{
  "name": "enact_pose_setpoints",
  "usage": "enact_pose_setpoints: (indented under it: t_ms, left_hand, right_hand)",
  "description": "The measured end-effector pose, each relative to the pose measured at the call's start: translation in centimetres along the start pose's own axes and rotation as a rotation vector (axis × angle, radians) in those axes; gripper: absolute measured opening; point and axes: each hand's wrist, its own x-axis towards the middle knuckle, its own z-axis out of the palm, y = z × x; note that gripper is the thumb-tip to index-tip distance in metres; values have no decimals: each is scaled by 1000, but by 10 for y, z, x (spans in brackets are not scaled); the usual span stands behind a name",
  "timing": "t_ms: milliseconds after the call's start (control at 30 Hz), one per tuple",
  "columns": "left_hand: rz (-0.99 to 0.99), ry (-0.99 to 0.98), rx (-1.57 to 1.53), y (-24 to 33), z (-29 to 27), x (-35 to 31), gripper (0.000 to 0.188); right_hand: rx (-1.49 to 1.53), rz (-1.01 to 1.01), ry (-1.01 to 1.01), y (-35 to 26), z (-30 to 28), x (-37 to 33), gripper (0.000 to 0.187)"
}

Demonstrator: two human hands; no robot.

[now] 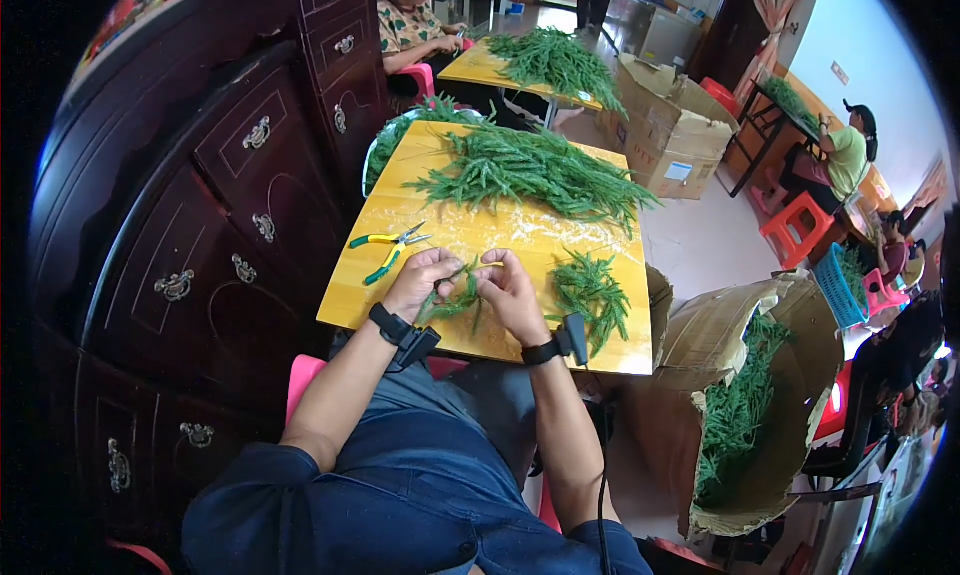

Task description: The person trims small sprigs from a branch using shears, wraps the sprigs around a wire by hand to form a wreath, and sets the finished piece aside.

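Note:
My left hand [425, 278] and my right hand [510, 295] meet over the near part of a yellow table [345, 300]. Both pinch a feathery green sprig [460, 303], which hangs down between them; my fingers cover its upper part. Left of my left hand lie pliers [385, 247] with yellow and green handles, jaws a little apart. To the right of my right hand is a small heap of green sprigs [592, 297]. A larger pile of long sprigs [535, 170] covers the table's far side.
A torn cardboard box [690, 325] with greenery stands at the table's right, and another carton [675, 125] farther back. Dark wooden drawers [230, 195] rise along the left. Beyond, a person [410, 30] sits at another yellow table [455, 65]. A red stool [797, 230] stands at right.

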Motion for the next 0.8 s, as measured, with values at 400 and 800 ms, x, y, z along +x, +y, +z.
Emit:
enact_pose_setpoints:
  t_ms: [400,800]
  left_hand:
    - [-136,-101,-90,15,-4,-6,10]
    - [-140,-65,-228,7,8,-5,9]
  right_hand:
    - [600,68,-264,1,10,-1,25]
    - [-101,-298,216,1,14,-4,19]
